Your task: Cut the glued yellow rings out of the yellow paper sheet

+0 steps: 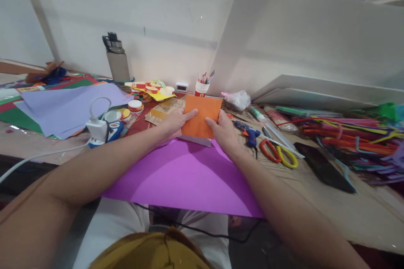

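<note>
An orange paper square [202, 113] is held up in front of me by its two sides. My left hand [178, 121] grips its left edge, thumb on the front face. On the right edge my right hand [222, 128] pinches it the same way, with the other fingers hidden behind. Below the square a pale strip, perhaps another sheet, peeks out. A large purple paper sheet [189, 176] lies under my hands and overhangs the table's front edge.
To the right lie a blue glue gun [251, 134], scissors [279, 153], a black pouch-like item [325, 166] and a heap of pipe cleaners [356, 138]. On the left are lavender sheets [72, 105], a plugged-in charger [97, 128] and a bottle [117, 61]. A pen cup [202, 88] stands behind.
</note>
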`<action>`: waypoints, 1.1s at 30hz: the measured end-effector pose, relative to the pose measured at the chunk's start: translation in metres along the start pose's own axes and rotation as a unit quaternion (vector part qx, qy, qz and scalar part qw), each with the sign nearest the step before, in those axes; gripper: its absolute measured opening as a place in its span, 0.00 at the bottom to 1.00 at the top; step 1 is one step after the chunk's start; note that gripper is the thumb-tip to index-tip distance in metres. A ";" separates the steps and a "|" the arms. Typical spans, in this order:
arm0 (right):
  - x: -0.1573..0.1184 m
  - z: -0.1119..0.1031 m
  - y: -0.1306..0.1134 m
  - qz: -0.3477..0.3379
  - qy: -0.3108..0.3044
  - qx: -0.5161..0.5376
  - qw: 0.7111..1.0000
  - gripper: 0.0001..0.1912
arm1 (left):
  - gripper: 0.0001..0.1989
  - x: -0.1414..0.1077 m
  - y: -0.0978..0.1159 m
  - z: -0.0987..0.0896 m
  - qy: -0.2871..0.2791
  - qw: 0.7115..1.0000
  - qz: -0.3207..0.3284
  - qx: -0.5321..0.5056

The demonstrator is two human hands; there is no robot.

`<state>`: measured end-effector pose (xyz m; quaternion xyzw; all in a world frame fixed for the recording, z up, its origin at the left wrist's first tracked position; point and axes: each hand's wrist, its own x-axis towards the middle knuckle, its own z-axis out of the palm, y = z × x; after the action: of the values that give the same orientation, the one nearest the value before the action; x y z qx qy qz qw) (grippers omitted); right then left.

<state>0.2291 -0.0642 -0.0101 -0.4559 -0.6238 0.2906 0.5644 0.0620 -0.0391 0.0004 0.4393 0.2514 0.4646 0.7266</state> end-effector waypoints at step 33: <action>0.001 0.006 0.005 0.030 -0.032 -0.176 0.983 0.15 | 0.13 0.004 -0.016 -0.004 0.129 0.991 0.023 0.003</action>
<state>0.2243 -0.0602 -0.0154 -0.5570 -0.6690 0.2070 0.4465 0.0682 -0.0368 -0.0150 0.3834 0.3345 0.5331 0.6759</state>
